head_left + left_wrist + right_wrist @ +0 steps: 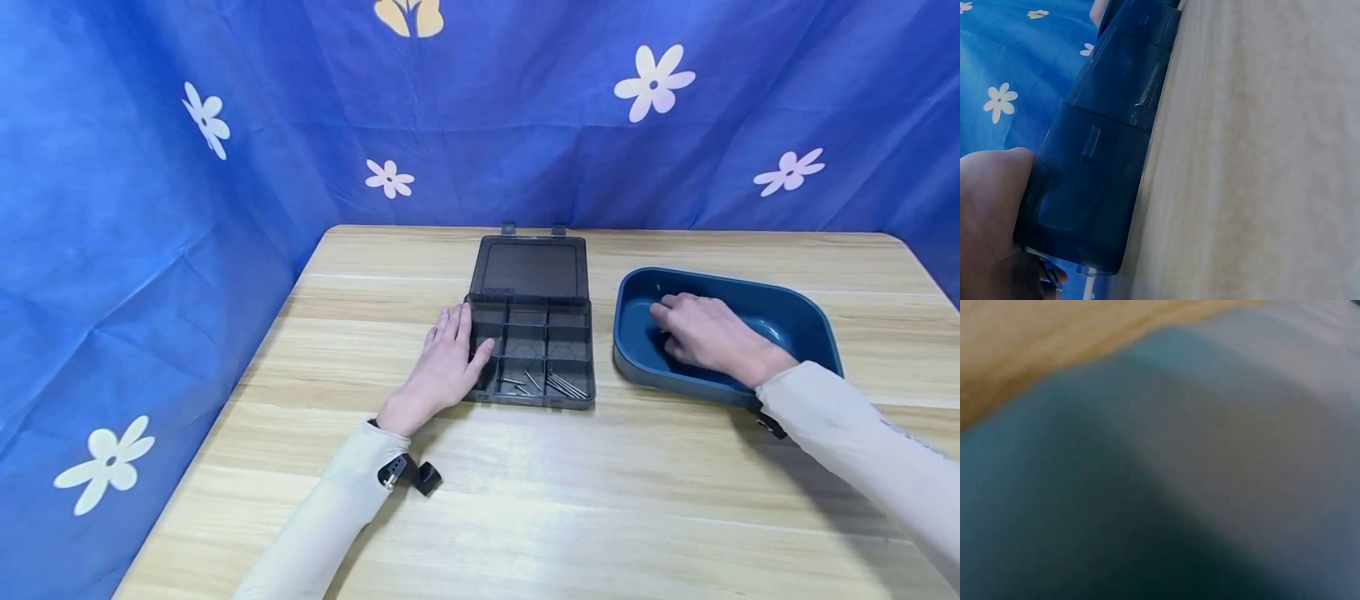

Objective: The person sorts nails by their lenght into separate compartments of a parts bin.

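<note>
A dark translucent compartment box (531,342) stands on the table, its lid (532,265) folded back. My left hand (442,360) rests along the box's left side, fingers extended and thumb over the left compartments. Several long screws (567,385) lie in its front right compartment, and several shorter screws (522,387) in the front middle one. In the left wrist view, the box's side wall (1091,181) stands close to that hand. My right hand (705,331) reaches down into a blue bin (802,312) with bent fingers. Its fingertips are hidden, so I cannot tell what they hold.
The light wooden table (562,500) ends at the back against a blue curtain (517,108) with white flowers, which also hangs along the left side. The lid's latches (509,227) reach the table's back edge. A small black device (427,478) hangs off the left wrist strap.
</note>
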`<state>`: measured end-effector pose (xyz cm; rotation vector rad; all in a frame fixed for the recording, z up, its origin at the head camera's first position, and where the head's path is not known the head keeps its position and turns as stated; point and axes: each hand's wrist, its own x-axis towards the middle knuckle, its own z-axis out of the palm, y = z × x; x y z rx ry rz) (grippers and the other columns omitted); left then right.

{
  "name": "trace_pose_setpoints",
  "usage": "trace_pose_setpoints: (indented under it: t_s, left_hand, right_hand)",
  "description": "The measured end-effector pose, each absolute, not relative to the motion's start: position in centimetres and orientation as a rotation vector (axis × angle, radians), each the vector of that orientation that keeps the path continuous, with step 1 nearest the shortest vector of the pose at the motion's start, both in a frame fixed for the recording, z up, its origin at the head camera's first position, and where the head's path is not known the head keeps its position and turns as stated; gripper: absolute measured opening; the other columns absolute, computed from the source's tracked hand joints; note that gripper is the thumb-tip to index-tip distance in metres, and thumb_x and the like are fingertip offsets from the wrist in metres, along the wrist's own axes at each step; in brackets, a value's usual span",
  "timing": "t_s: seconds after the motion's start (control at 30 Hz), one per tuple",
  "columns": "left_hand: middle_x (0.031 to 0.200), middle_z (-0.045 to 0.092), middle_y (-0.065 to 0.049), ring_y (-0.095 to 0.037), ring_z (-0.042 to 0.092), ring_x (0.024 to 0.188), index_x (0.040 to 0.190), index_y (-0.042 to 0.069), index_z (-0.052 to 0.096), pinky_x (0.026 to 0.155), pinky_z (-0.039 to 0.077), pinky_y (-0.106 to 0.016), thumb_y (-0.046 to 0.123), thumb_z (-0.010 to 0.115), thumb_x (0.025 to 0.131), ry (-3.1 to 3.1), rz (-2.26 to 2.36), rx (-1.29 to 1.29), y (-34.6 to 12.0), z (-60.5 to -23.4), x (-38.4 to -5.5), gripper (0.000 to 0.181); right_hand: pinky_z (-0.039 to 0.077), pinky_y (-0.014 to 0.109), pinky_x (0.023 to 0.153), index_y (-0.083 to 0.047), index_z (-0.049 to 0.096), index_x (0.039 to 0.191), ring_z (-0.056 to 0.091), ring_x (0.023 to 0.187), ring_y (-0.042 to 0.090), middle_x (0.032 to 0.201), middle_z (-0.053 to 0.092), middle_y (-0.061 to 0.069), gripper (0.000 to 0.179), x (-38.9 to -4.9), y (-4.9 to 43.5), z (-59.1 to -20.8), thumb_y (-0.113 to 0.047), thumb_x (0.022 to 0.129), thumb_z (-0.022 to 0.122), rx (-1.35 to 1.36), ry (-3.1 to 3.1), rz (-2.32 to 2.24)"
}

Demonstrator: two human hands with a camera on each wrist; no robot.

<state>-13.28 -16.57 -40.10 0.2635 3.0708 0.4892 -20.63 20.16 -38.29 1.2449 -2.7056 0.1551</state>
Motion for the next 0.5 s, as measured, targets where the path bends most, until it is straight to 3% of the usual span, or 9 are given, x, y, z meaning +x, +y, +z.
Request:
trace_pose_setpoints:
  t_s: [0.5]
  left_hand:
    - [0.158,0.007,-0.026,-0.038,0.002,0.146,0.152,-0.006,0.004,0.118,0.010,-0.048,0.047,0.027,0.103,3.046,0.491,0.272,-16.6,-40.0,-13.3,0.076]
  right_hand:
    - [0.042,0.031,0.056,-0.007,0.057,0.085,0.045,0.061,0.014,0.075,0.048,0.001,0.017,-19.9,20.7,-35.7,-0.001,0.077,0.070,1.083,-2.791,0.296]
